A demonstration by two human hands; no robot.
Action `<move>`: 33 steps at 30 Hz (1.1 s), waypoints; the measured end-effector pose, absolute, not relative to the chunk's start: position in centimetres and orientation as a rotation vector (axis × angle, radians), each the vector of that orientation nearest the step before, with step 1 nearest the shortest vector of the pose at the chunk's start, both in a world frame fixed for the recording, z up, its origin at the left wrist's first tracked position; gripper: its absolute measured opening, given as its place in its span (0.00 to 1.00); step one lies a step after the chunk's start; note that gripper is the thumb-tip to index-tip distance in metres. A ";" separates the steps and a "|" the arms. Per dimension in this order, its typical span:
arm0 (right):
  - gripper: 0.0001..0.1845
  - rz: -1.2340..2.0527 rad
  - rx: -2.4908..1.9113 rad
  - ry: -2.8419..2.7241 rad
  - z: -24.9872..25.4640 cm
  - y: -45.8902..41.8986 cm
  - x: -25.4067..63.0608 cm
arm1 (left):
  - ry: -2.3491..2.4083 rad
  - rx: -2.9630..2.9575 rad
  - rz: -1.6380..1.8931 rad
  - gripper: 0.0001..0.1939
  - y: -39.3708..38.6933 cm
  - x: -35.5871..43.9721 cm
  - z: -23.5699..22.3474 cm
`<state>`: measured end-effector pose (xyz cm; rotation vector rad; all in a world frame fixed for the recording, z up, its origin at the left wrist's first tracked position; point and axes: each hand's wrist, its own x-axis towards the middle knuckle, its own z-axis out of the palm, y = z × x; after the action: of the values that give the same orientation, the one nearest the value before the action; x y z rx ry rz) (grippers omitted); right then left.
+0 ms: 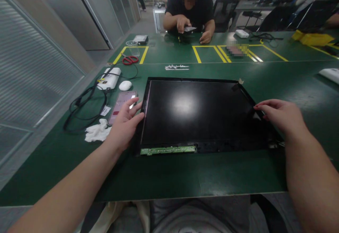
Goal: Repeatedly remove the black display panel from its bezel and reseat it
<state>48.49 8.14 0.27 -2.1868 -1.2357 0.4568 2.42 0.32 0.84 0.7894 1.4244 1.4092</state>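
Observation:
A large black display panel [198,112] lies flat on the green table [185,176], with a green circuit strip [168,150] showing along its near edge. My left hand [124,125] rests on the panel's left edge, fingers stretched out against the frame. My right hand [280,114] touches the right edge, fingers extended with the tips on the frame. Neither hand wraps around anything.
Left of the panel lie a phone [122,105], a crumpled white cloth [97,132], a black cable [82,107], a white mouse [125,85] and red scissors [130,60]. A person in a black shirt [190,8] sits across the table, handling a small object.

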 end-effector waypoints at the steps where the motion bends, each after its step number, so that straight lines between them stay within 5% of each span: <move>1: 0.10 0.457 -2.198 -1.238 0.2 8.2 48.6 | 1.423 0.720 1.440 0.29 0.3 2.8 1.2; 11: 0.12 0.446 -2.247 -1.251 -0.6 8.7 49.8 | 1.354 0.302 1.380 0.21 0.4 4.1 1.9; 21: 0.12 0.416 -2.225 -1.286 -0.7 8.5 49.9 | 1.303 0.522 1.334 0.40 0.1 3.2 0.5; 33: 0.11 0.457 -2.213 -1.260 0.0 8.3 49.0 | 1.300 0.891 1.229 0.28 0.0 2.5 0.0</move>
<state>49.02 8.32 0.05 -2.2128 -1.2600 0.4570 2.49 -0.02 0.00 0.8907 1.2997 1.2287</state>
